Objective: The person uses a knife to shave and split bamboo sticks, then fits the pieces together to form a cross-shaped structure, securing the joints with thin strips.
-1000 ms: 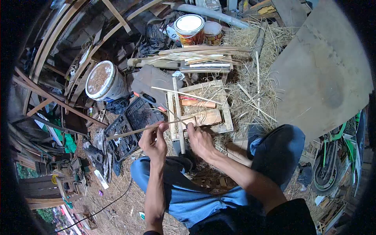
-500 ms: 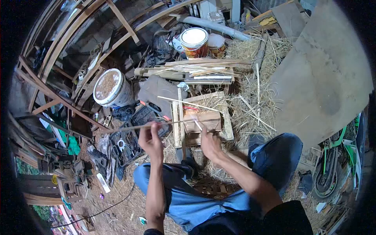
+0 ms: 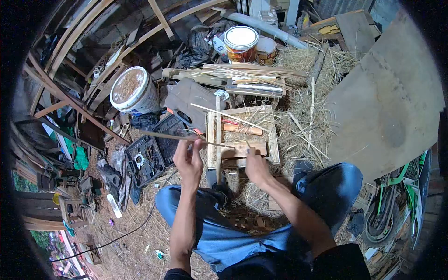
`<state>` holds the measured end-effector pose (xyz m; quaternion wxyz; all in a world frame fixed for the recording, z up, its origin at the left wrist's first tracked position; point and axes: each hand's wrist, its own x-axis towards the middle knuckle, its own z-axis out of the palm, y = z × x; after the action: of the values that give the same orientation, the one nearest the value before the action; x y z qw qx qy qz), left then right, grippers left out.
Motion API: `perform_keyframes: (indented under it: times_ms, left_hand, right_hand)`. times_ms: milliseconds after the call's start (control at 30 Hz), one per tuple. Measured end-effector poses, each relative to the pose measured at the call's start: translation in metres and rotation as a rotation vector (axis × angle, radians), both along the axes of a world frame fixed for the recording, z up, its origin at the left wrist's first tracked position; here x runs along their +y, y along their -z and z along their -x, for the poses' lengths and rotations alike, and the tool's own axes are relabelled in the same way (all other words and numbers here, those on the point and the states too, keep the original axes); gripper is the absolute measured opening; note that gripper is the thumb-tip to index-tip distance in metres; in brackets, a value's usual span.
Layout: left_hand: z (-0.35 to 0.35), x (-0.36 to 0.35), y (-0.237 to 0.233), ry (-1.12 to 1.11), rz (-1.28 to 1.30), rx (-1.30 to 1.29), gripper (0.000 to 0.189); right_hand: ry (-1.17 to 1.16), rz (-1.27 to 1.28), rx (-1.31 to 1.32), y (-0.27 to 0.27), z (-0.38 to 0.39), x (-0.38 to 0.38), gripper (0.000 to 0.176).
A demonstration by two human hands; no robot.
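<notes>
A long thin strip of wood [image 3: 163, 136] is pinched in my left hand [image 3: 189, 161]. It slants across the left side of a low wooden frame [image 3: 274, 148], its right tip over a wooden block [image 3: 256, 148] within the frame. My right hand [image 3: 257, 167] is closed at the block's near edge, around a small tool whose pale end points up; the rest is hidden in the fist. Behind the block lies an orange-brown handle [image 3: 252, 131], with something red beside it. Another thin strip [image 3: 224, 115] rests across the frame.
A white bucket [image 3: 148, 95] stands at the left, behind an open black tool case [image 3: 144, 161]. Bundled strips [image 3: 252, 71] and paint buckets [image 3: 241, 44] are at the back. A large grey sheet [image 3: 373, 107] and a green motorbike [image 3: 389, 196] are at the right.
The view has shifted slightly. My right hand has moved off the strip's tip, and the tool in it now points more upright. My left hand still holds the strip.
</notes>
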<state>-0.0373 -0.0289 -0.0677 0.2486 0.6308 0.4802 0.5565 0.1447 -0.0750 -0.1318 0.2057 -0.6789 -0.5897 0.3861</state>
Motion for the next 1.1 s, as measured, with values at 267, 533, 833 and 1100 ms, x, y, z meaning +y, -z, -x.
perform_keyframes:
  times_ms: [267, 533, 833, 1100]
  left_hand:
    - [-0.013, -0.017, 0.004, 0.056, -0.178, 0.208, 0.014]
    - [-0.017, -0.023, 0.006, 0.098, -0.171, 0.301, 0.006]
    - [-0.017, -0.013, -0.012, 0.030, -0.141, 0.205, 0.010]
    - [-0.019, -0.016, -0.011, 0.013, -0.175, 0.255, 0.007]
  right_hand:
    - [-0.128, -0.331, 0.007, -0.002, 0.038, -0.015, 0.025]
    - [-0.052, -0.030, 0.065, 0.029, 0.018, -0.019, 0.032]
    - [-0.113, 0.002, 0.152, 0.039, 0.014, -0.009, 0.028]
    - [-0.092, -0.015, -0.020, 0.062, 0.011, -0.018, 0.024]
